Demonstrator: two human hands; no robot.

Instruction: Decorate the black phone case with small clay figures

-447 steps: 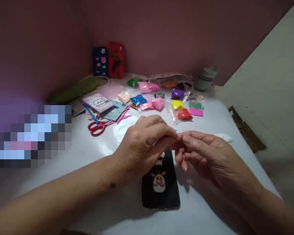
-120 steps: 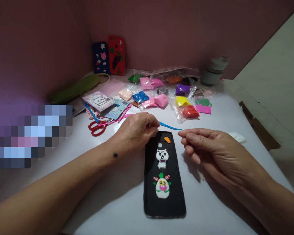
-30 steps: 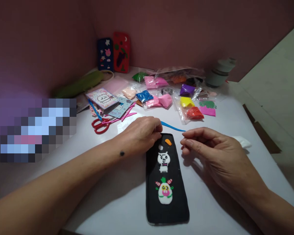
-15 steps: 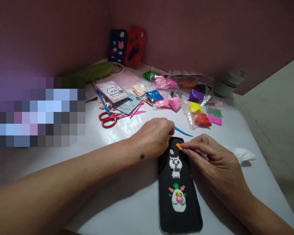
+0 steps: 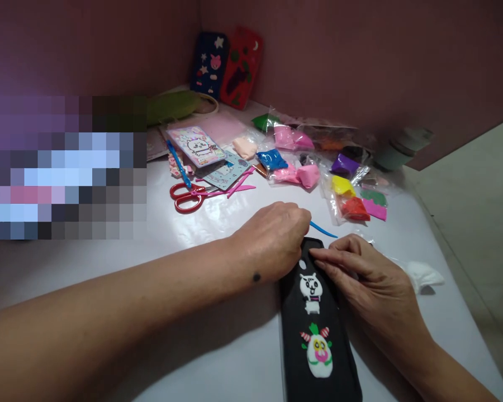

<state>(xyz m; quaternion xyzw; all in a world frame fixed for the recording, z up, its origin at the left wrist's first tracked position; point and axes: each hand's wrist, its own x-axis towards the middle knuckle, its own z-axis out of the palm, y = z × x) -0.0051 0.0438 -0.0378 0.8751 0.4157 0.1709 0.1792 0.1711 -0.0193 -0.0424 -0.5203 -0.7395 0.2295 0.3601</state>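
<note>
Pressing flat right hand (image 5: pixel 373 279) fingers on the black phone case's (image 5: pixel 295 329) far end, curled left hand (image 5: pixel 274 240) touching them, its grip hidden, I think two clay animals (image 5: pixel 311 288) are done and this spot isn't.

Phone case (image 5: pixel 318 329) on table (image 5: pixel 193 346) – scissors (image 5: pixel 188 196) behind, left

Matt black phone case (image 5: pixel 295 335) with smooth, soft-looking clay figures (image 5: pixel 319 357); glossy white tabletop (image 5: pixel 218 223); crinkled clear plastic bags (image 5: pixel 333 195); shiny red plastic scissor handles (image 5: pixel 200 193).
</note>
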